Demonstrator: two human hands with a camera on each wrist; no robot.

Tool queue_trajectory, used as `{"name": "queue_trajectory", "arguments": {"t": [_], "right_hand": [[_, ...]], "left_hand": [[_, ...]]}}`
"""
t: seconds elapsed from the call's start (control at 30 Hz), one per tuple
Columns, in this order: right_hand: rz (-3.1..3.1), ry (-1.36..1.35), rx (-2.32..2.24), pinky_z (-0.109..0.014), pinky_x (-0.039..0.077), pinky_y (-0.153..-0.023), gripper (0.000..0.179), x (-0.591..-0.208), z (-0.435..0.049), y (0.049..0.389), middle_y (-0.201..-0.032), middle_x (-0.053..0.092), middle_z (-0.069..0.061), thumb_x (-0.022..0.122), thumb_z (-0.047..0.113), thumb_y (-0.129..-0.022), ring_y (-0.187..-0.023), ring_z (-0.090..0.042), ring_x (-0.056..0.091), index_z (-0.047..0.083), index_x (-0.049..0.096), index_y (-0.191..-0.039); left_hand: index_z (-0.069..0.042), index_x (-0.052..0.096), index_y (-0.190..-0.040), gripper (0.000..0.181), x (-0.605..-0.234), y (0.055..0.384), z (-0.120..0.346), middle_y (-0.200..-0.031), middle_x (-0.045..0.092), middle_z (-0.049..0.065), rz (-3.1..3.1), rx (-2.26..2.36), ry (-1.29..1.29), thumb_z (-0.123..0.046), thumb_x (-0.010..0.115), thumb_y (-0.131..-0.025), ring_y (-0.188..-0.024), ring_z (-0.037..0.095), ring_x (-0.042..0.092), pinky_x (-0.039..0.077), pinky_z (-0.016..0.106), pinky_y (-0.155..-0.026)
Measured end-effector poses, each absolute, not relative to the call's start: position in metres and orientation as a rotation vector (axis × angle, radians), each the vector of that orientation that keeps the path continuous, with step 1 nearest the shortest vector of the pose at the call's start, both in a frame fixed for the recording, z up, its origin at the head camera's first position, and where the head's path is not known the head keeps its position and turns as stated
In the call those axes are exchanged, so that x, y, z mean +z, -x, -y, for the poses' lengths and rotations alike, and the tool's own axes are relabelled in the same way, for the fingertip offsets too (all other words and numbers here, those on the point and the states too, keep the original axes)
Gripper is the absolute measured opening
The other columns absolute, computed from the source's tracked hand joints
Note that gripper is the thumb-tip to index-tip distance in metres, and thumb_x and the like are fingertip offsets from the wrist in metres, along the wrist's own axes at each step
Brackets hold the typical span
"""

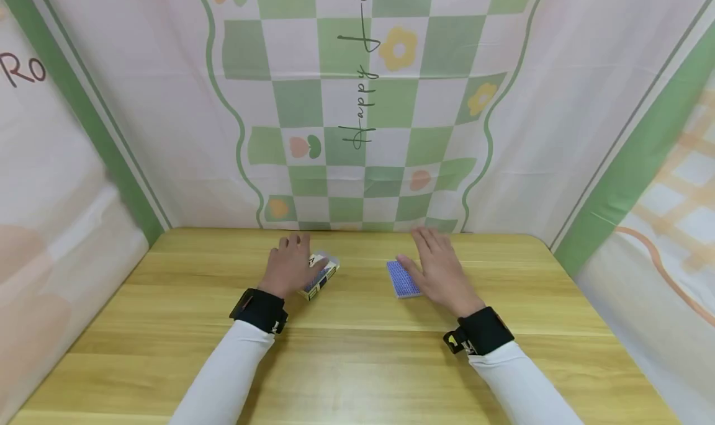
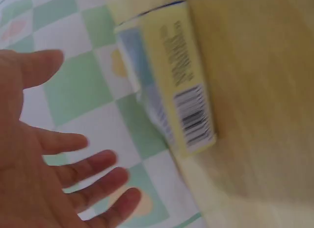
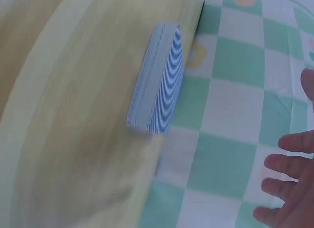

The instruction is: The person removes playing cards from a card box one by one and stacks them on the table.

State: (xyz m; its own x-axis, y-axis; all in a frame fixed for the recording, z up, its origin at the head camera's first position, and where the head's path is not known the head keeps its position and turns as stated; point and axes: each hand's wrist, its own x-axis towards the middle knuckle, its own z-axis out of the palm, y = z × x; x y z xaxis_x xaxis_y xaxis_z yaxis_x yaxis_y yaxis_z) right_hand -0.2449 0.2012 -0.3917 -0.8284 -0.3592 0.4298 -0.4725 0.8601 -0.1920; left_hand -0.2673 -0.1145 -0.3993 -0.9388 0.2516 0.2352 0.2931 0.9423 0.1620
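A card box [image 1: 322,277] lies on the wooden table, left of the middle, with a barcode on its end panel in the left wrist view. My left hand [image 1: 287,267] hovers over its left part, fingers spread and thumb out across the box. To the right, a deck of blue-backed playing cards [image 1: 403,280] rests squared in a stack; its layered edge shows in the right wrist view. Above its right side is my right hand [image 1: 441,273], fingers extended, holding nothing. Each hand covers part of the thing under it in the head view.
The wooden table [image 1: 357,363] reaches back to a green-and-white checked cloth [image 1: 343,102] hanging behind it. More printed cloth [image 1: 50,239] hangs at the left side and the right. Black bands [image 1: 259,310] with cameras sit on both wrists.
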Motion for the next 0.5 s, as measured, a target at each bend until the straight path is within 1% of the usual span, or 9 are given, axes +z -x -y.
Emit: {"name": "queue_trajectory", "arguments": {"t": [0.1, 0.2, 0.3, 0.37, 0.5], "right_hand": [[2.626, -0.656, 0.517, -0.048, 0.022, -0.103, 0.063, -0.394, -0.190, 0.245, -0.140, 0.037, -0.018, 0.037, 0.049, -0.096, -0.131, -0.035, 0.030, 0.003, 0.036, -0.139], [2.638, -0.649, 0.660, -0.046, 0.030, -0.098, 0.059, -0.395, -0.180, 0.242, -0.135, 0.044, -0.014, 0.040, 0.049, -0.095, -0.127, -0.031, 0.036, 0.006, 0.042, -0.135], [2.668, -0.640, 0.780, -0.045, 0.033, -0.096, 0.056, -0.397, -0.172, 0.240, -0.130, 0.049, -0.011, 0.041, 0.049, -0.094, -0.124, -0.028, 0.039, 0.007, 0.047, -0.132], [2.680, -0.652, 0.826, -0.043, 0.034, -0.095, 0.054, -0.398, -0.167, 0.240, -0.127, 0.052, -0.010, 0.041, 0.048, -0.095, -0.121, -0.026, 0.042, 0.008, 0.050, -0.130], [2.687, -0.684, 0.859, -0.040, 0.038, -0.090, 0.050, -0.402, -0.159, 0.240, -0.118, 0.058, -0.008, 0.042, 0.047, -0.094, -0.113, -0.023, 0.048, 0.009, 0.054, -0.125]], "left_hand": [[0.003, 0.039, -0.134, 0.081, -0.405, 0.267, 0.109, -0.126, 0.043, 0.027, 2.991, -0.217, 0.388, -0.062, 0.047, -0.085, -0.113, 0.044, 0.043, 0.038, 0.053, -0.084], [0.003, 0.047, -0.125, 0.081, -0.408, 0.266, 0.105, -0.117, 0.047, 0.024, 3.063, -0.200, 0.370, -0.065, 0.051, -0.081, -0.105, 0.040, 0.046, 0.040, 0.050, -0.080], [0.001, 0.054, -0.111, 0.074, -0.410, 0.266, 0.103, -0.102, 0.049, 0.018, 3.102, -0.219, 0.349, -0.064, 0.056, -0.077, -0.093, 0.034, 0.048, 0.041, 0.048, -0.074], [-0.001, 0.056, -0.105, 0.069, -0.410, 0.266, 0.103, -0.095, 0.049, 0.014, 3.125, -0.234, 0.335, -0.064, 0.058, -0.076, -0.088, 0.030, 0.048, 0.041, 0.045, -0.071], [-0.003, 0.058, -0.097, 0.062, -0.410, 0.267, 0.102, -0.088, 0.047, 0.010, 3.146, -0.263, 0.334, -0.061, 0.061, -0.074, -0.080, 0.025, 0.047, 0.040, 0.041, -0.066]]}}
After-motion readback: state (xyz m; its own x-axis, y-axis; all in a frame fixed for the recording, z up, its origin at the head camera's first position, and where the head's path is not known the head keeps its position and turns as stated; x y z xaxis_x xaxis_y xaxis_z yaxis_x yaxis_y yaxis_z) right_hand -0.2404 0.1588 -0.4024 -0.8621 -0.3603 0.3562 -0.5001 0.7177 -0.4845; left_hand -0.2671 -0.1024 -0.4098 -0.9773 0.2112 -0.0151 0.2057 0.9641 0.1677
